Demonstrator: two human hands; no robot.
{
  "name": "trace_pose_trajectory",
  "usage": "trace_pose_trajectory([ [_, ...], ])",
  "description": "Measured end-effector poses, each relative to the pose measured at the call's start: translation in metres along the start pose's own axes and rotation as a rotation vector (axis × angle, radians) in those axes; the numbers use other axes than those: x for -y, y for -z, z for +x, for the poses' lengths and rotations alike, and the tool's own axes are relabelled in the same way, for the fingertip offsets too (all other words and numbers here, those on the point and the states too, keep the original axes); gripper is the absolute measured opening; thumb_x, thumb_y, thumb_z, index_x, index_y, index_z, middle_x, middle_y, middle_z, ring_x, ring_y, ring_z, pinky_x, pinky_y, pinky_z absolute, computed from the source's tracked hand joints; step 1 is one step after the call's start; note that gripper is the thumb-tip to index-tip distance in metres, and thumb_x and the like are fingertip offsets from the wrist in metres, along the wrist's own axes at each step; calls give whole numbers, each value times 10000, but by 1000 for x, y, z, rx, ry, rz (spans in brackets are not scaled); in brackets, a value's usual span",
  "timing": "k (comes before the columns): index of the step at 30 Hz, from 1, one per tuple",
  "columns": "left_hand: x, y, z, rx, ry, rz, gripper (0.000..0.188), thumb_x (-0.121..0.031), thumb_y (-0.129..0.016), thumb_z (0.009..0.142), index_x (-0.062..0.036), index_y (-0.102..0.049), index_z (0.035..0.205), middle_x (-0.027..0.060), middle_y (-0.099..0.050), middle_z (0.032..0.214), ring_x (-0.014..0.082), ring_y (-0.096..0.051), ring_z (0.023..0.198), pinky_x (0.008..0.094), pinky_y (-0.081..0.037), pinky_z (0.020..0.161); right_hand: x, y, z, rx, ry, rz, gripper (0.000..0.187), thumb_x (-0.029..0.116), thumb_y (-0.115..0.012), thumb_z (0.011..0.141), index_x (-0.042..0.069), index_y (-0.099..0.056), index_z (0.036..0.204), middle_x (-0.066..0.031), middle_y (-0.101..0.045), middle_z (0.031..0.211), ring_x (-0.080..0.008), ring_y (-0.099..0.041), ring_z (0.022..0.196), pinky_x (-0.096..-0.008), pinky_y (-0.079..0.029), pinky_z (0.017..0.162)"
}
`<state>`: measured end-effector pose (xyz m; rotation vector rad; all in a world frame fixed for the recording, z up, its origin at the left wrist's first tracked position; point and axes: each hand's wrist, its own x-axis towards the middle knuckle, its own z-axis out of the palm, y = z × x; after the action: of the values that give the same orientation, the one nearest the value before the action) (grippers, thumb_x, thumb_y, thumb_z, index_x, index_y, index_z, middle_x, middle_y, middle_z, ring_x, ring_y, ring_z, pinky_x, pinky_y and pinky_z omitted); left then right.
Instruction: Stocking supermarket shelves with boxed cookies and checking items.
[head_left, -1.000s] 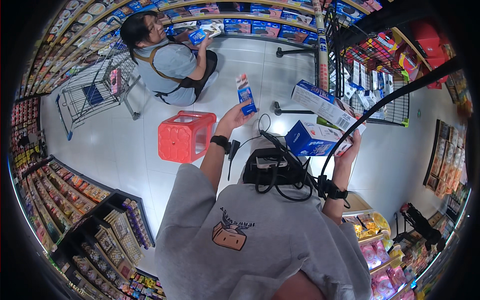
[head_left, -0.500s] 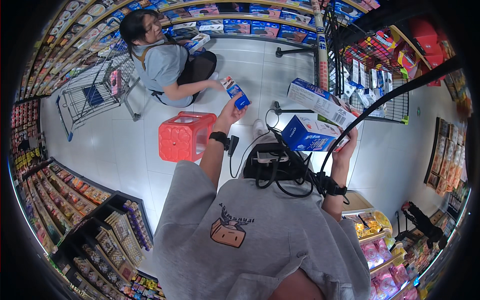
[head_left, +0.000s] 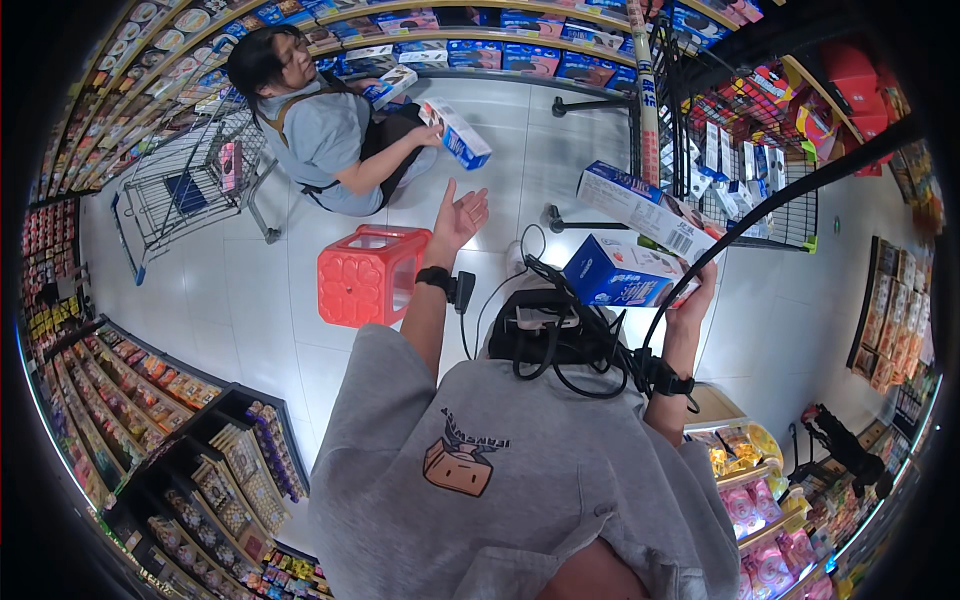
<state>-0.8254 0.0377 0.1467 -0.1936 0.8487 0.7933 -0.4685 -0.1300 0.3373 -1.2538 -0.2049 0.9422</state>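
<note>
My left hand (head_left: 462, 217) is stretched forward, palm up and fingers apart, holding nothing. Just beyond it, a seated person's hand grips a blue-and-white cookie box (head_left: 457, 137), apart from my fingers. That person holds another cookie box (head_left: 391, 88) in the other hand. On the right, my right hand (head_left: 695, 293) clasps blue-and-white cookie boxes at their near right end. One cookie box (head_left: 622, 272) lies lower, and a longer cookie box (head_left: 650, 208) sits tilted above it. Most of my right fingers are hidden by the boxes.
A red plastic stool (head_left: 352, 282) stands left of my left forearm. A shopping cart (head_left: 190, 190) is at the left, and a wire basket (head_left: 745, 170) of boxes at the far right. Shelves (head_left: 470, 75) line the far side. A black cable (head_left: 760, 205) crosses near my right hand.
My left hand has let go of the cookie box, which is now in the seated person's hand, farther away. The person leans slightly back left. My right hand still holds its boxes.
</note>
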Motion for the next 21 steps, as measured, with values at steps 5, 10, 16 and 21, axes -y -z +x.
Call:
trace_pose_trajectory([
  [5, 5, -25, -20, 179, 103, 523, 627, -585, -473, 907, -39, -442, 1212, 176, -574, 1219, 272, -612, 1002, 392, -507, 844, -1, -8, -6, 12, 2, 12, 511, 273, -564, 878, 33, -427, 1307, -130, -585, 1129, -222, -597, 995, -335, -494, 852],
  [10, 24, -96, -79, 517, 158, 654, 675, -601, -418, 920, -46, -420, 1305, 195, -580, 1211, 320, -609, 1037, 423, -501, 868, 11, -47, -25, 199, 13, -102, 602, 163, -610, 796, -6, -409, 1338, -119, -594, 1120, -183, -613, 921, -279, -502, 772],
  [16, 20, -95, -116, 619, -78, 685, 646, -541, -445, 935, -15, -452, 1309, 175, -604, 1189, 299, -612, 1041, 421, -514, 808, 14, -79, -51, 454, 15, -239, 567, 26, -622, 800, -31, -413, 1325, -108, -631, 1067, -150, -631, 902, -274, -519, 811],
  [21, 23, -87, -149, 505, -135, 499, 500, -376, -513, 949, 7, -470, 1267, 158, -625, 1145, 245, -632, 994, 400, -523, 819, 12, -85, -67, 576, -67, -267, 457, 44, -634, 828, -26, -463, 1246, -104, -659, 966, -147, -656, 773, -247, -531, 636],
])
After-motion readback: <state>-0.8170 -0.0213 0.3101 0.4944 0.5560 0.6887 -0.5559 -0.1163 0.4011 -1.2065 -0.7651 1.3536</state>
